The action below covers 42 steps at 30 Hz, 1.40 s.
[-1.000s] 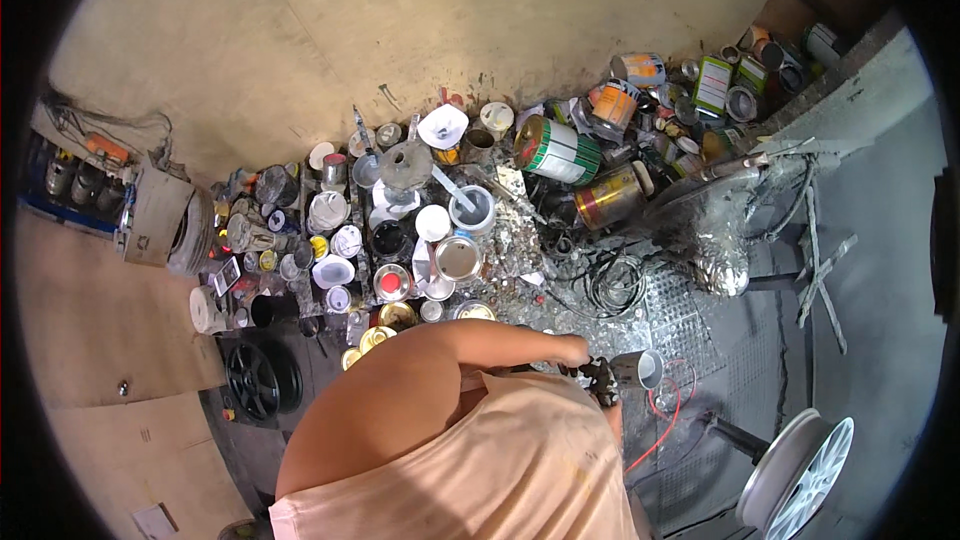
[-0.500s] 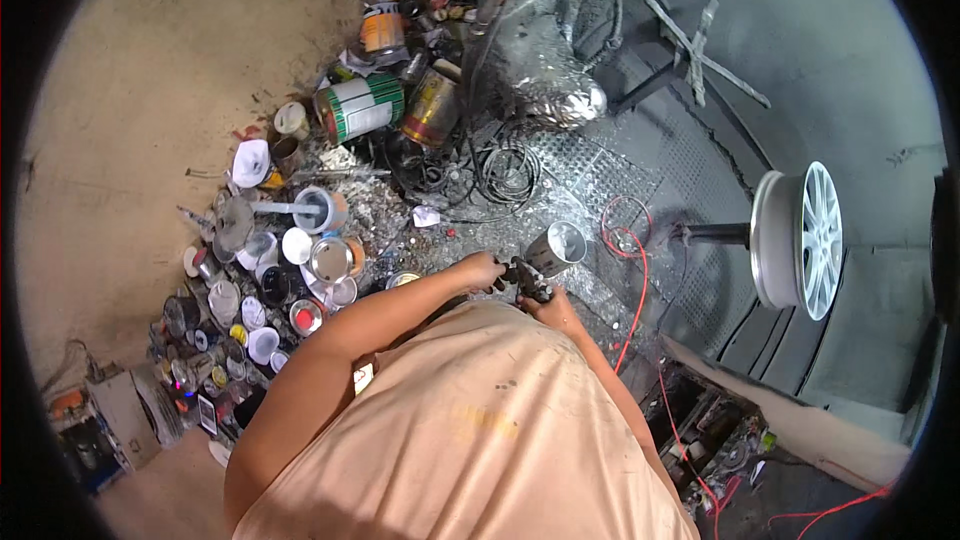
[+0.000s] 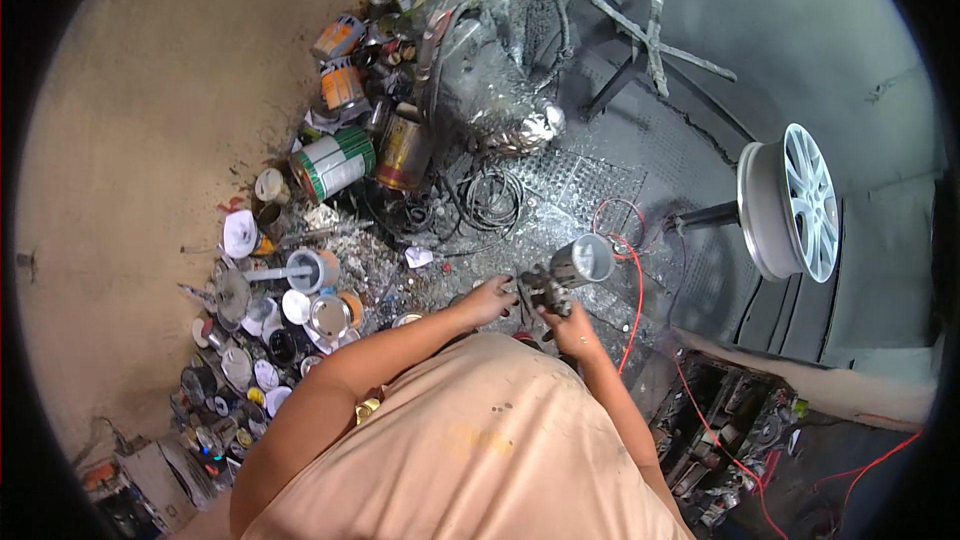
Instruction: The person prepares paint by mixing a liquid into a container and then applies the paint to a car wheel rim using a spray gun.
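My right hand (image 3: 572, 330) is closed around the handle of a dark, paint-stained spray gun (image 3: 548, 290), which carries a grey cup (image 3: 585, 262) tilted up at its top. My left hand (image 3: 490, 298) is beside the gun's left side, fingers curled at a dark part that I cannot make out. A red hose (image 3: 633, 325) runs along the floor to the right of my hands. A silver alloy wheel (image 3: 808, 202) sits sideways on a dark stand arm (image 3: 705, 220) at the right.
Crowded paint cans (image 3: 330, 162), tubs and lids (image 3: 296, 306) lie along the left wall (image 3: 140, 140). Coiled dark hoses (image 3: 488, 198) lie ahead, below a foil-wrapped object (image 3: 520, 125). A crossed metal stand (image 3: 655, 35) stands at the back right, and a cluttered trough (image 3: 715, 420) lies at the lower right.
The view has swung rightward, bringing the wheel and booth wall round. Over the last half second, the spray gun and both hands appear lower in the picture and slightly right.
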{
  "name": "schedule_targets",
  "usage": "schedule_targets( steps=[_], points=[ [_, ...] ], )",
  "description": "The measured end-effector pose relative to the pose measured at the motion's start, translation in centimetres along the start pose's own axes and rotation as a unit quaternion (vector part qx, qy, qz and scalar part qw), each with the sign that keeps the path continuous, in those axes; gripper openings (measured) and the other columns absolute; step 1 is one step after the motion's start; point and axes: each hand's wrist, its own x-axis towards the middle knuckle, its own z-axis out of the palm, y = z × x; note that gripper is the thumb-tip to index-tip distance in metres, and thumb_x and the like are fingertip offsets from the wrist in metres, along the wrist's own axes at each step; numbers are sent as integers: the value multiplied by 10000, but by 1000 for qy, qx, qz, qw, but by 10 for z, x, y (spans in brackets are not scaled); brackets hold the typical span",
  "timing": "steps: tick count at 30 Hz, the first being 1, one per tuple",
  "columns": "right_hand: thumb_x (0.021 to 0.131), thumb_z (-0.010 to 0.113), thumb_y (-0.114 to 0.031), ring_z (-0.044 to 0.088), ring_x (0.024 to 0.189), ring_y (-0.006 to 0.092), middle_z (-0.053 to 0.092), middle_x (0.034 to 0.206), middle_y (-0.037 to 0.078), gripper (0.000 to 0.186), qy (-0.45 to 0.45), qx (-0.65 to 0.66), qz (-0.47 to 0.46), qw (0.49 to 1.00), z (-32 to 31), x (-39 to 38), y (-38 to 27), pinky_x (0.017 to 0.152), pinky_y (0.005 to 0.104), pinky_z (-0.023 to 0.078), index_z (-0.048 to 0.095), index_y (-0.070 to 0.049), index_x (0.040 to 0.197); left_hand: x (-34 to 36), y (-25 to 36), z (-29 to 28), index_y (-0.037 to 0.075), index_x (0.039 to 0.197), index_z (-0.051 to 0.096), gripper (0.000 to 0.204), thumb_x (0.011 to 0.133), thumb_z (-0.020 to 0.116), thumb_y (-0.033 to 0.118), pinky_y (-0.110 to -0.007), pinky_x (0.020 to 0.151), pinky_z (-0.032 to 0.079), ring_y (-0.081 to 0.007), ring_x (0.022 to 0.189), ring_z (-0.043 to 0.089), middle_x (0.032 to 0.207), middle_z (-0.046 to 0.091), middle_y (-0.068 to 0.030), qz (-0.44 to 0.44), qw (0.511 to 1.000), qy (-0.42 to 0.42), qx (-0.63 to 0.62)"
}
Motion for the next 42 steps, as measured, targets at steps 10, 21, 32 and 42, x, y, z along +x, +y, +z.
schedule_targets(
  steps=[10, 21, 32, 42],
  points=[
    [943, 647, -110, 590, 603, 111, 708, 847, 65, 141, 142, 91, -102, 980, -139, -45, -131, 485, 264, 474, 660, -3, 1033, 41, -83, 0, -10, 1228, 644, 390, 931, 621, 243, -388, 845, 507, -217, 923, 661, 1108, 727, -141, 51, 829, -464, 306],
    [915, 647, -70, 595, 601, 100, 698, 838, 58, 189, 47, 125, -192, 972, -266, -57, -117, 486, 247, 476, 640, -4, 1092, 76, -3, 92, -29, 1047, 704, 420, 861, 606, 335, -460, 822, 506, -401, 955, 681, 1076, 685, -279, 27, 841, -305, 446],
    [922, 685, -180, 592, 690, 107, 643, 797, 20, 224, -55, 106, -107, 987, -362, -64, -42, 570, 309, 520, 683, -2, 1057, 137, 73, 204, 43, 1038, 740, 402, 868, 627, 390, -438, 867, 507, -387, 972, 682, 1046, 720, -207, 110, 831, -293, 460],
    [957, 643, -195, 598, 895, 97, 649, 1134, 12, 406, 98, 236, -48, 966, -459, -114, 20, 594, 264, 523, 564, -59, 1331, 207, 255, 349, 53, 1051, 735, 171, 893, 691, 102, -341, 834, 538, -208, 896, 701, 986, 748, -121, 211, 832, -299, 417]
  ],
)
